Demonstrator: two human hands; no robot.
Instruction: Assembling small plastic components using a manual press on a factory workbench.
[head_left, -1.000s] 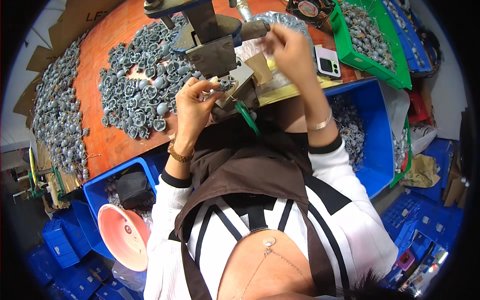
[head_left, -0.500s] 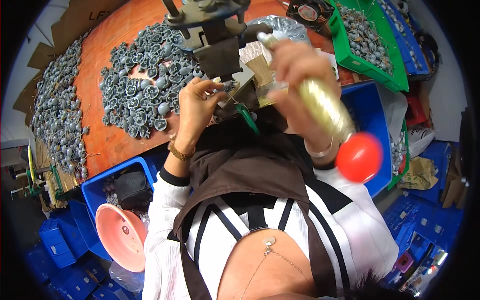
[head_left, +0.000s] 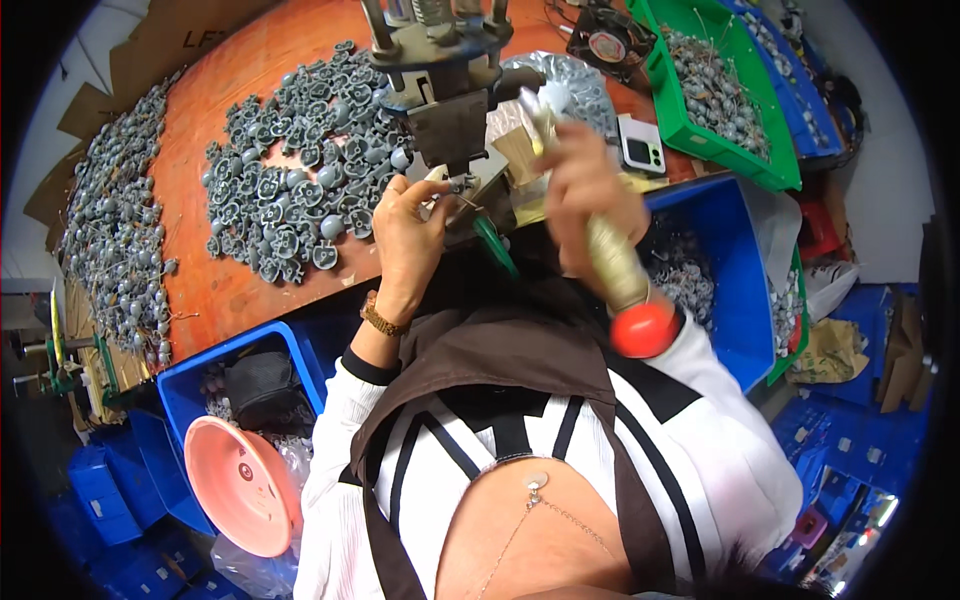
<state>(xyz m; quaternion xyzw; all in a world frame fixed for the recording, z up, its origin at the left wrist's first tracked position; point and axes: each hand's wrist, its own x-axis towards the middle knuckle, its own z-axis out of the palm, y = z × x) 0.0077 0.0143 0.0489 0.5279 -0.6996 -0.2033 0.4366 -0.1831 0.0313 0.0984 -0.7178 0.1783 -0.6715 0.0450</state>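
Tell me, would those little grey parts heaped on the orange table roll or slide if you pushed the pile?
The grey parts look small, hard and moulded, so probably stiff and light. They lie loosely on the smooth table, so a push would likely scatter them. Their rounded bodies might let a few roll, though flat tabs should stop most.

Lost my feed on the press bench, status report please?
Left hand pinching small part at press base. Right hand gripping lever handle, red knob toward body. Grey parts pile alongside, nothing blocking.

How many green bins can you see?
1. The green bin sits at the table's far right, filled with small grey parts. A green edge lower right may be another bin, mostly hidden.
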